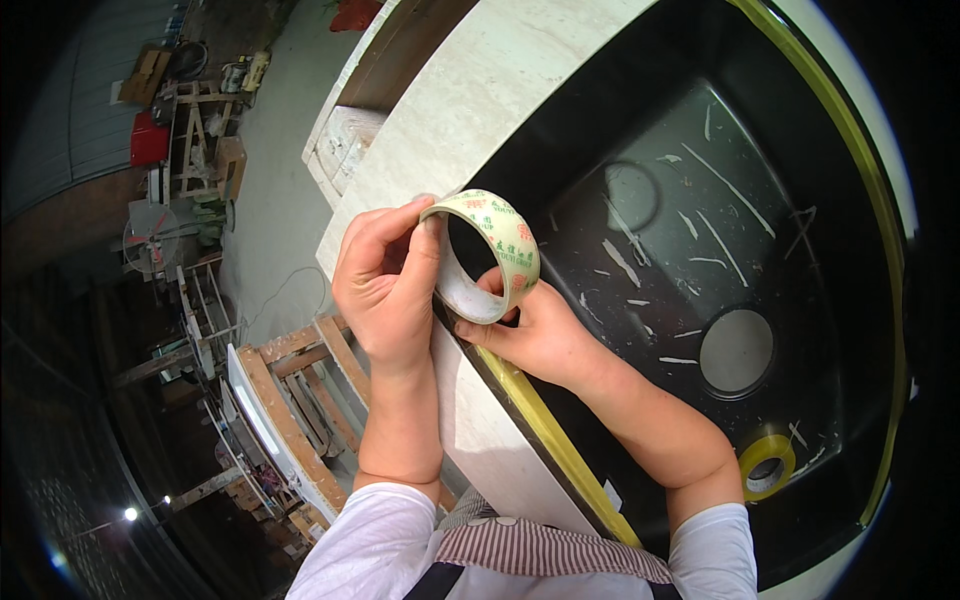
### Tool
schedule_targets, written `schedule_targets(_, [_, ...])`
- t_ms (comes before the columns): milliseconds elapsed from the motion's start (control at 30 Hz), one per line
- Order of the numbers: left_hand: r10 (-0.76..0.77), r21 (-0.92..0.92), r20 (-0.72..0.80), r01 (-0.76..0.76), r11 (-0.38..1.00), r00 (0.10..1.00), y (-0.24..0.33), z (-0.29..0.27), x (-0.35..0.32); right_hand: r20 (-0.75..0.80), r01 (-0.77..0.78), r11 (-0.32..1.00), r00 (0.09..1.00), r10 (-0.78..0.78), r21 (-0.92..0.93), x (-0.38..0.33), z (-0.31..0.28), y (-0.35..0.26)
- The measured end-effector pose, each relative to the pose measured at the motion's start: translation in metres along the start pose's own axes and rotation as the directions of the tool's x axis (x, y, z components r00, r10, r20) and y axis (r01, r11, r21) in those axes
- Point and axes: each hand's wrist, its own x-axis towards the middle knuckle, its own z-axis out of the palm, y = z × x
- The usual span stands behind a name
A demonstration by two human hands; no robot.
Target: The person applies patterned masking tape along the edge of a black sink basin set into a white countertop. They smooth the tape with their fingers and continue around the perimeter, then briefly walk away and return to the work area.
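A roll of clear, greenish packing tape (515, 245) with printed marks is held up over the near left rim of a black sink (575, 120). My left hand (385, 285) pinches its upper left edge between thumb and fingers. Below, my right hand (545, 335) is closed at the roll's lower edge, thumb in front, with some fingertips showing through the ring. Whether a loose end of tape is between those fingers cannot be made out. Yellow tape (540, 415) runs along the sink's near rim, under my right wrist.
Inside the sink, a second roll of yellow tape (767, 467) lies near the round drain hole (737, 353), among several whitish scraps (714, 246). A pale stone-look countertop (470, 110) borders the sink. Wooden frames (300, 375) stand on the floor to the left.
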Motion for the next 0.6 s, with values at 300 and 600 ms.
schedule_targets(300, [0.046,-0.009,-0.027,-0.046,0.999,0.999,-0.001,0.004,0.001,-0.001,0.016,0.96,1.0,-0.017,0.28,-0.007,0.006,0.01])
schedule_targets(600, [-0.022,-0.011,-0.02,0.022,1.0,1.0,-0.005,0.002,0.001,-0.052,-0.005,0.99,0.999,0.012,0.14,-0.006,0.01,-0.001])
